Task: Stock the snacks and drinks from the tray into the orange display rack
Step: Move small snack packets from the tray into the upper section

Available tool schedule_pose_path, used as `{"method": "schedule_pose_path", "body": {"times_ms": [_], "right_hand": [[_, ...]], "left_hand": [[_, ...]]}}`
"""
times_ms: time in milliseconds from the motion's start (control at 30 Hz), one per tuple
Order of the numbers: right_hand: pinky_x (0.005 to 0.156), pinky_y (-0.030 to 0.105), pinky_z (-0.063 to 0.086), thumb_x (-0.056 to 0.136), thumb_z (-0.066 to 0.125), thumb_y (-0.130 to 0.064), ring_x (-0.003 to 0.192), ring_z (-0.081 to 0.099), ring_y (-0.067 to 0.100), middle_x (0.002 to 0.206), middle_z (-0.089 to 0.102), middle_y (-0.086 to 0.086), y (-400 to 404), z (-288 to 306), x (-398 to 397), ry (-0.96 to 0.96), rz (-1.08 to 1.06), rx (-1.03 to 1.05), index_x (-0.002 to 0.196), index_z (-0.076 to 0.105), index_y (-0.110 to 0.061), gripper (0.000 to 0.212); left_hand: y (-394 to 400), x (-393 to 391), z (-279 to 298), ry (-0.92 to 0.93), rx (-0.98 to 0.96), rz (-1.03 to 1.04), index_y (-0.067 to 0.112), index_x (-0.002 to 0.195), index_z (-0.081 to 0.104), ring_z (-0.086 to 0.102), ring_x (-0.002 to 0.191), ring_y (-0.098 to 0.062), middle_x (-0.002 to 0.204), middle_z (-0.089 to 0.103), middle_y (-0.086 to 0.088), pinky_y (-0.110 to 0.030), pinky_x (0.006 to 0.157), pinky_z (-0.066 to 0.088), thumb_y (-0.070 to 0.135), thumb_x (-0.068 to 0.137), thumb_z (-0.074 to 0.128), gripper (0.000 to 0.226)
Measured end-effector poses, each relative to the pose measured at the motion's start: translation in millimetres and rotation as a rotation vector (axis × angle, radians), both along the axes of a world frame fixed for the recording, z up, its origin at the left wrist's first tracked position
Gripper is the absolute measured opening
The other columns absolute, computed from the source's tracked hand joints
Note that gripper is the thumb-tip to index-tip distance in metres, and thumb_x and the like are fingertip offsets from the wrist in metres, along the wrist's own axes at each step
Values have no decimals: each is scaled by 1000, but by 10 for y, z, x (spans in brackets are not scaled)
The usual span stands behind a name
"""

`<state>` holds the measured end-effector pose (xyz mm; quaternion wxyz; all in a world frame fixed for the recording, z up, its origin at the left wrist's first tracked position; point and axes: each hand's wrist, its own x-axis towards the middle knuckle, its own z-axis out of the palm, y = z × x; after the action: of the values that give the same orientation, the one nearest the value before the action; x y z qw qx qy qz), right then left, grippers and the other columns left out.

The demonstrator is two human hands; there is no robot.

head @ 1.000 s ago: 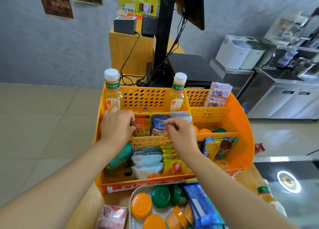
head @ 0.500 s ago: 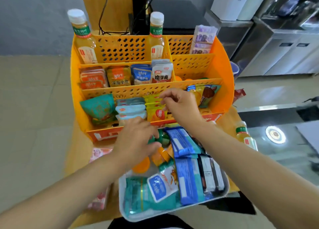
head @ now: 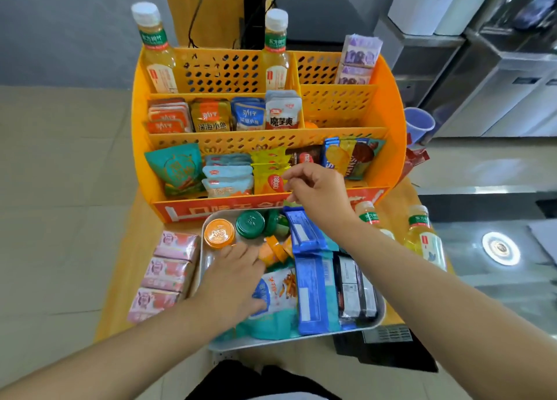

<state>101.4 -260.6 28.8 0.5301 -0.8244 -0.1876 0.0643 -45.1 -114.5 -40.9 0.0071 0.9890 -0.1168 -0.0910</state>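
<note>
Wooden table [head: 132, 267] is seen carrying the orange display rack [head: 388, 128] and tray [head: 208, 259]. Both hands have been withdrawn from the rack: left hand [head: 232, 282] fingers lie spread on tray snacks; right hand [head: 316, 191] fingers, loosely curled, hold nothing. Another pick seems next.

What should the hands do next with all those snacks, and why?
Probably the left hand should close on one of the small orange packets in the tray and lift it to the orange rack. Its fingers already lie flat beside them. The right hand hovers at the rack's front row, seemingly holding nothing, and the tray is still full.
</note>
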Motion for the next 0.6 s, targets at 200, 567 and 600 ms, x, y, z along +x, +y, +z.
{"method": "schedule_pose_path", "body": {"times_ms": [200, 567, 600], "right_hand": [[65, 35, 59, 91, 63, -13, 65, 67, 12, 73, 71, -11, 81, 51, -14, 67, 230, -105, 88, 73, -31, 21], [63, 36, 48, 88, 70, -29, 74, 57, 10, 80, 69, -9, 646, 322, 533, -227, -18, -21, 98, 75, -30, 11], [59, 35, 47, 89, 69, -27, 66, 55, 7, 77, 69, -7, 692, 378, 588, -230, -49, 31, 97, 75, -29, 10]], "left_hand": [[366, 272, 425, 168, -522, 375, 30, 74, 47, 51, 62, -10, 70, 54, 7, -29, 49, 34, 27, 73, 67, 21], [815, 1375, 1386, -446, -851, 414, 29, 89, 67, 60, 76, 1, 82, 65, 19, -17, 61, 43, 11, 85, 69, 19], [823, 1446, 1444, -510, -862, 401, 29, 91, 67, 59, 77, 3, 83, 63, 20, -15, 62, 42, 10, 85, 68, 20]]}}
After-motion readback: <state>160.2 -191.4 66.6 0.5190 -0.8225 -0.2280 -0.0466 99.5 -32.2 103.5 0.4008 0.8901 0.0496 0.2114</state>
